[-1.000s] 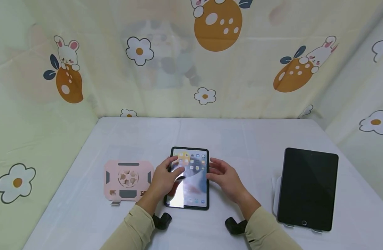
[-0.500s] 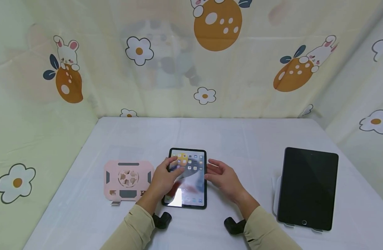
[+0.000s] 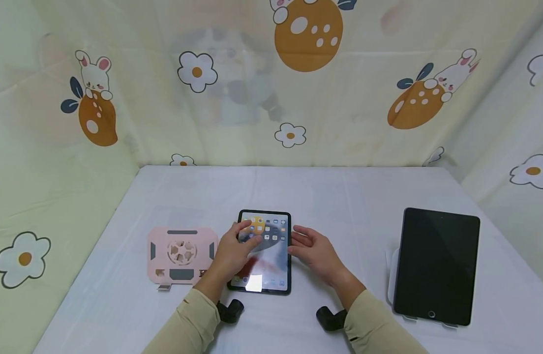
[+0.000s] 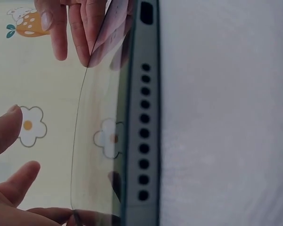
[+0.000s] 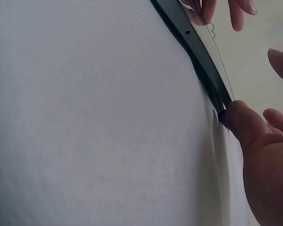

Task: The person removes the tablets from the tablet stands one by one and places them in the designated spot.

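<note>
Tablet (image 3: pixel 271 263) (lit), under left hand (image 3: pixel 231 251), against right hand (image 3: pixel 319 254)

- No text, brand or number can be read.
- Black-framed rectangular glass-fronted tablet (image 3: pixel 271 260), lit: small coloured app icons (image 3: pixel 275 229), any captions too small to read.

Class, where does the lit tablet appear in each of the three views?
Head: the lit tablet lies below centre.
Left wrist: its holed edge runs down the middle.
Right wrist: its dark edge slants at upper right.
Shared landmark: the right hand, right of the tablet, at top, and lower right, respectively.
</note>
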Available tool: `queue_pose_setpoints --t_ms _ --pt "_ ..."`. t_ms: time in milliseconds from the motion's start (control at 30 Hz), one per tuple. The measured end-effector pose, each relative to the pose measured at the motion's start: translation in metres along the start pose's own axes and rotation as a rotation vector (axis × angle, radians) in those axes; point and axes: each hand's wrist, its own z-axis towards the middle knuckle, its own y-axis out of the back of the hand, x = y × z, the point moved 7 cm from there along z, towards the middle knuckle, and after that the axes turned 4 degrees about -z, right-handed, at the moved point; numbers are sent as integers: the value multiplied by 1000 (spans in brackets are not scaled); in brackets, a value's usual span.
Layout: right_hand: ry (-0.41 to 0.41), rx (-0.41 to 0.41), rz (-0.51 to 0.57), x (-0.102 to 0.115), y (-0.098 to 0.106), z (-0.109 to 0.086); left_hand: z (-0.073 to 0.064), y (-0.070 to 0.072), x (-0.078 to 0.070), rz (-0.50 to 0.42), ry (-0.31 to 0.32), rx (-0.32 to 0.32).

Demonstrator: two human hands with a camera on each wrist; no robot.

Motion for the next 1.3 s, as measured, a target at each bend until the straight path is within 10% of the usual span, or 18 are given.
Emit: queue_pose_setpoints --t_ms 967,1300 --pt "7 37 -8 5 -2 -5 -2 -2 -5 38 -16 -19" --pt "112 13 -139 24 9 -17 -13 -7 -25 13 -139 34"
